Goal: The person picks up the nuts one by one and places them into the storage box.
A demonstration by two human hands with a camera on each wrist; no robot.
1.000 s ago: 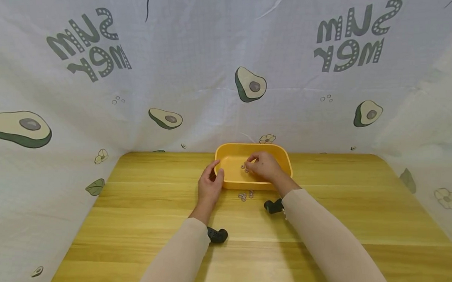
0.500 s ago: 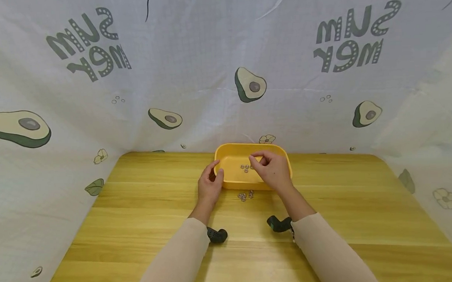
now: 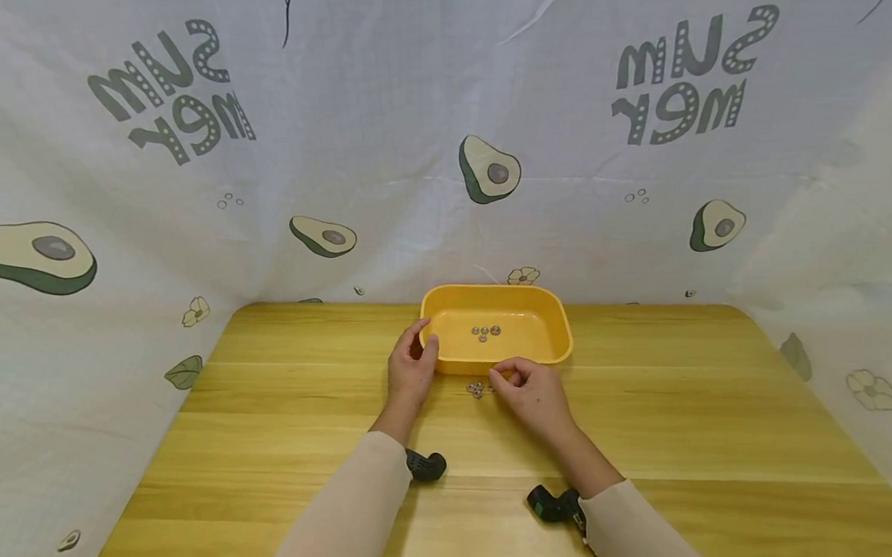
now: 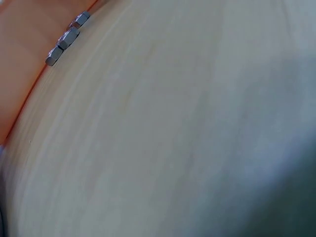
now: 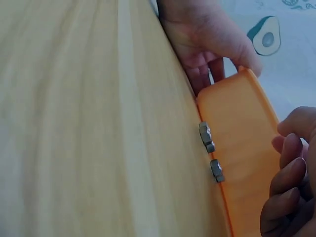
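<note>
My left hand grips the left front corner of a yellow plastic box, which looks orange in the wrist views; its thumb lies at the rim. Inside the box lie several small metal nuts. Just outside its front wall sit more nuts on the table, and in the right wrist view these nuts stand close along the wall. My right hand hovers over the right side of that group, thumb and index finger slightly apart. Nothing shows between them; its fingers partly cover a nut.
The wood-grain table extends to both sides and in front of the box. Behind the box hangs a white curtain printed with avocados. A black wrist camera sits at the left cuff, another black camera at the right.
My right hand has come back out of the box to the nuts on the table. A nut has been let go in the box beside the others. My left hand stays at the corner.
</note>
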